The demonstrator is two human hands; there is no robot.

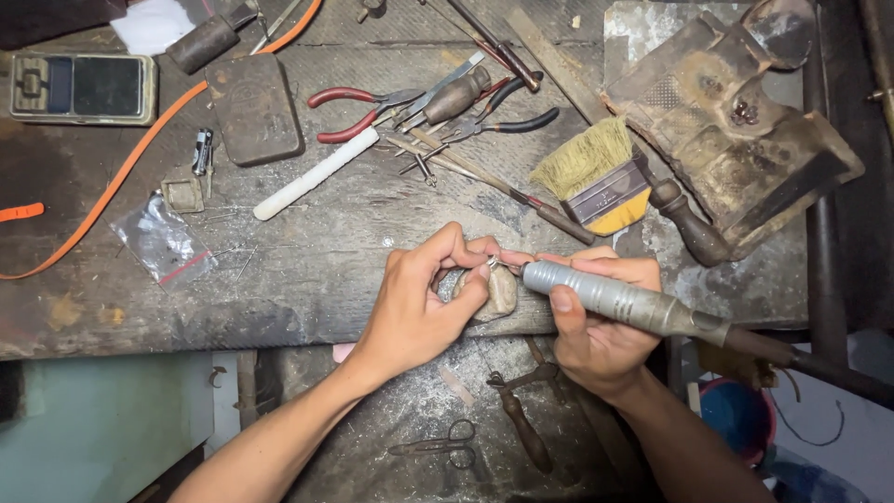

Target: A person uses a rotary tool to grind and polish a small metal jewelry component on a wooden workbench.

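At the far left of your bench sits a small digital scale [82, 88], with an orange cord [121, 172] curving past it and a clear plastic bag [163, 240] lying just below. Further in lie a dark flat block [253, 108], a white stick [315, 174] and red-handled pliers [358, 112].

Your left hand [424, 303] comes next, at the front edge of the workbench [279, 279]. Its fingers are curled in tight, thumb and forefinger pinched together on a small silver ring [492, 263], which you brace against a pale, rounded wooden peg [498, 291] that the rest of the hand steadies.

Just right of that, your right hand [596, 326] is wrapped closed around a grey rotary handpiece [619, 303], thumb pressed on top of the barrel. The tool's tip meets the ring; whether it truly touches is too small to tell. Its dark cable trails off to the right.

Behind your hands lie a yellow-banded brush [596, 177] and, at the far right, a worn charred block [736, 130].
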